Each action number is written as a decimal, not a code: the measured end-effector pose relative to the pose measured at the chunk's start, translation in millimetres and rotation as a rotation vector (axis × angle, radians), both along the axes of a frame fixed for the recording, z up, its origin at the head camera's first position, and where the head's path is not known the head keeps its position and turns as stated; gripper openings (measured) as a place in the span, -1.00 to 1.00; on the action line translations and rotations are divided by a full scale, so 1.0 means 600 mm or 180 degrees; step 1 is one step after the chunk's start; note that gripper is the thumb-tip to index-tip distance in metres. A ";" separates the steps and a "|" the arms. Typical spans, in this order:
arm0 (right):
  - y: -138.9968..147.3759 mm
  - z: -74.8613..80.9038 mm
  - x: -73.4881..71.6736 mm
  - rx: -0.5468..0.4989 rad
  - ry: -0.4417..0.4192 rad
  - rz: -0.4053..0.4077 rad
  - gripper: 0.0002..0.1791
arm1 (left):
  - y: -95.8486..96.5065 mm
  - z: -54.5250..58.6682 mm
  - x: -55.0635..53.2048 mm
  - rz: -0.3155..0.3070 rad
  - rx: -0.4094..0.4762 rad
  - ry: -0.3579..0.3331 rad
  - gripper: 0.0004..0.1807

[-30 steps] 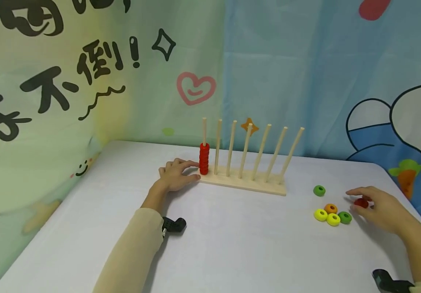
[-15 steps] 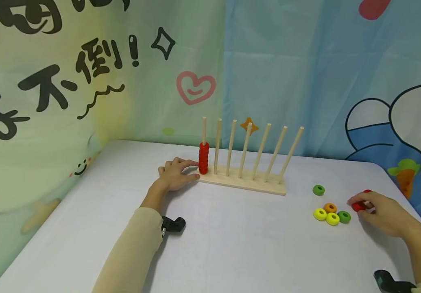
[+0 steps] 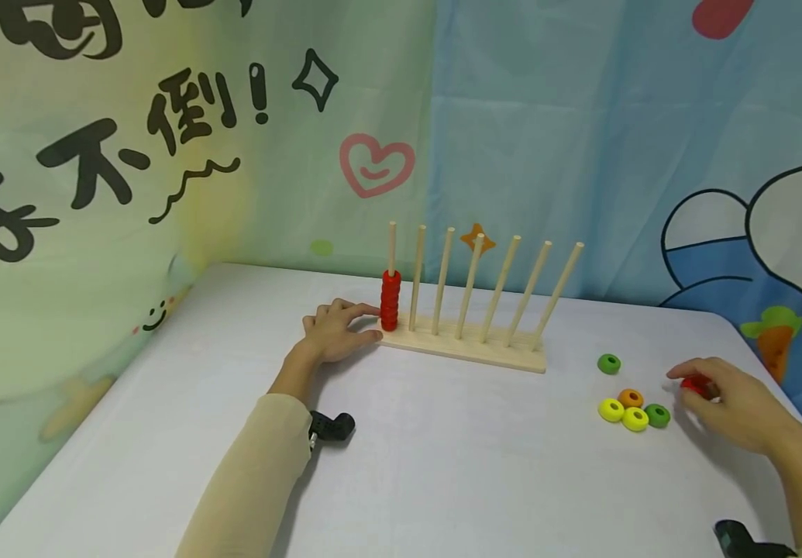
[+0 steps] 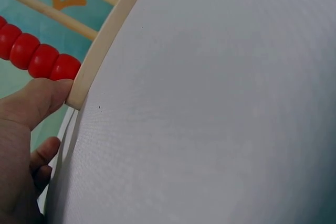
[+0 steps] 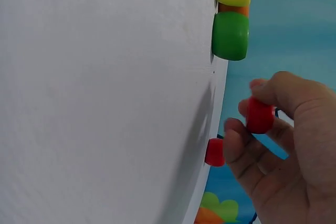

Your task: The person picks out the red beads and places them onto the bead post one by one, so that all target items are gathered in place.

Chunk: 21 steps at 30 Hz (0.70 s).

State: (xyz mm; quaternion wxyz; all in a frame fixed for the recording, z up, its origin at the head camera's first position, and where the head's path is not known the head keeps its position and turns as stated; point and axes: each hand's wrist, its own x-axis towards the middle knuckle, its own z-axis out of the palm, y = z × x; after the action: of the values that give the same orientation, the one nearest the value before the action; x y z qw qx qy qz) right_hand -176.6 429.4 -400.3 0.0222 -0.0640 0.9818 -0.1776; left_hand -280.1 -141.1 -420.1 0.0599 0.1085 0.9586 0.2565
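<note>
A wooden peg rack [image 3: 462, 349] stands on the table, its leftmost peg carrying a stack of several red beads [image 3: 390, 301]. My left hand [image 3: 334, 333] holds the left end of its base, thumb at the front corner and index finger farther back; the thumb lies close by the lowest bead in the left wrist view. At the right, my right hand [image 3: 738, 403] pinches a loose red bead [image 5: 260, 116] between thumb and fingers, raised off the table. Another red bead [image 5: 214, 152] sits on the table beyond the fingers, partly covered by them.
Left of my right hand lie two yellow beads [image 3: 611, 410], an orange bead [image 3: 631, 398] and a green bead [image 3: 658, 416], bunched together. A second green bead [image 3: 609, 363] lies apart, farther back. A printed cloth [image 3: 512, 139] hangs behind the table.
My right hand has shifted slightly, and the red bead at its fingertips has moved to the left, then back to the right. The left hand and the rack hold still.
</note>
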 end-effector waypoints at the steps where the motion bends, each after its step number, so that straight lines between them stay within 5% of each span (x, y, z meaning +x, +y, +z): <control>1: -0.002 0.000 0.001 -0.0014 0.0031 -0.0003 -0.65 | 0.000 0.000 0.000 -0.0001 0.0000 0.0001 -0.44; 8: -0.012 0.000 0.004 -0.0025 0.0290 -0.0047 -0.75 | -0.001 -0.002 -0.001 0.0001 -0.0003 0.0006 -0.44; 21: -0.023 0.004 0.024 -0.0146 0.0479 0.0096 -0.54 | 0.004 -0.005 -0.003 -0.0004 0.0014 0.0040 -0.45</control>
State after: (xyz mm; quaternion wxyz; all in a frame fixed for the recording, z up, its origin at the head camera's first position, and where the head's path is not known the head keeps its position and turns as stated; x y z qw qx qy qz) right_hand -162.0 415.4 -398.1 -0.0505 -0.0924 0.9753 -0.1944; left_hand -281.9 -138.8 -423.0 0.0539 0.1108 0.9583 0.2579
